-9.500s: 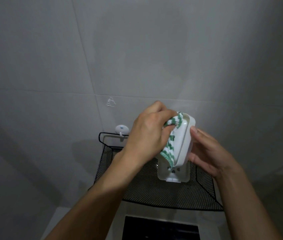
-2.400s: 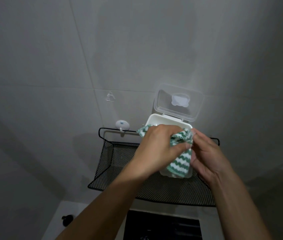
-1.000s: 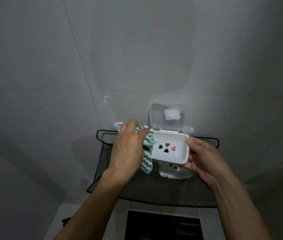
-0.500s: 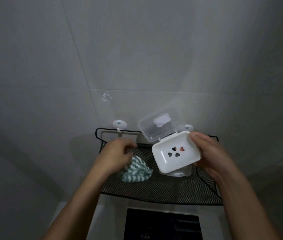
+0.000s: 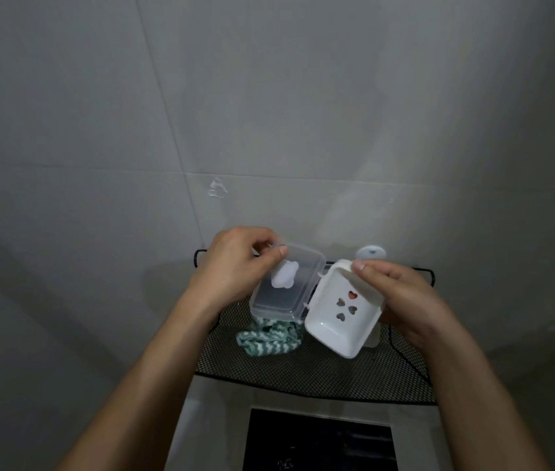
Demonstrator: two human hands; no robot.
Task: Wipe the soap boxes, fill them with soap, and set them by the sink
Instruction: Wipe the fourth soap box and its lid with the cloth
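- The left hand [image 5: 235, 263] pinches the far corner of the clear lid [image 5: 286, 287] between its thumb and fingers.
- The right hand [image 5: 401, 300] holds the white soap box [image 5: 340, 317] by its right side, with the fingers curled round the rim.
- The lid is joined to the left edge of the soap box and is swung out to the left, so the box stands open.
- The soap box is tilted, up in the air over the black mesh shelf [image 5: 320, 372].
- The bottom of the box has four little heart holes [image 5: 346, 304]. One of them looks red.
- A white shape [image 5: 284, 275] sits in the middle of the lid.
- A green and white striped cloth [image 5: 267, 341] lies in a bunch on the shelf, just under the lid. No hand is touching it.
- Another white box [image 5: 372, 339] peeks out from behind the held one, on the shelf.
- The shelf hangs on a grey tiled wall [image 5: 269, 113]. A round white hook [image 5: 371, 252] shows on the wall above the right hand.
- A dark square thing [image 5: 320, 440] is below the shelf. I cannot tell what it is.
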